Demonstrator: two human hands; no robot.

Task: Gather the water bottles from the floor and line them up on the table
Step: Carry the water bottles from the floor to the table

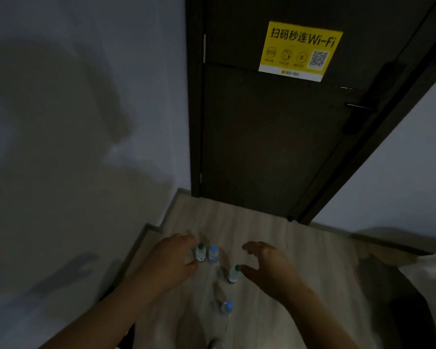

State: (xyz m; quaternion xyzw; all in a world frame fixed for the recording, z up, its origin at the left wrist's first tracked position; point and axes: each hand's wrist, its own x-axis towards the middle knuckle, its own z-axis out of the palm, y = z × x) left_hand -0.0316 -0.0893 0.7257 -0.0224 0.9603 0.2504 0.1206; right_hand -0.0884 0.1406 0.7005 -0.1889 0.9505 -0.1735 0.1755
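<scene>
Looking down at a pale wood floor [262,230] with four little water bottles standing upright on it, so none are on any table. There's a green-capped bottle [200,253] and a blue-capped bottle [213,254] just beside each other at the far end, a second green-capped one [233,273] a bit nearer and to the right, and a second blue-capped one [227,307] nearest the camera, well apart from the pair. The left hand [171,258] reaches toward the far green-capped bottle with fingers and thumb loosely spread either side of it. It's blurry, so I can't tell if it's actually touching. The right hand [269,265] is spread in a loose curve too, with its thumb tip right next to the nearer green cap and nothing held. Both forearms are bare. Behind it all there's a dark door [262,137] with a yellow Wi-Fi sticker [301,50] and a lever handle [359,106], plus a grey wall [73,109] on the left carrying a big shadow. Something white [433,273] pokes in at the right edge – can't make out what it is
</scene>
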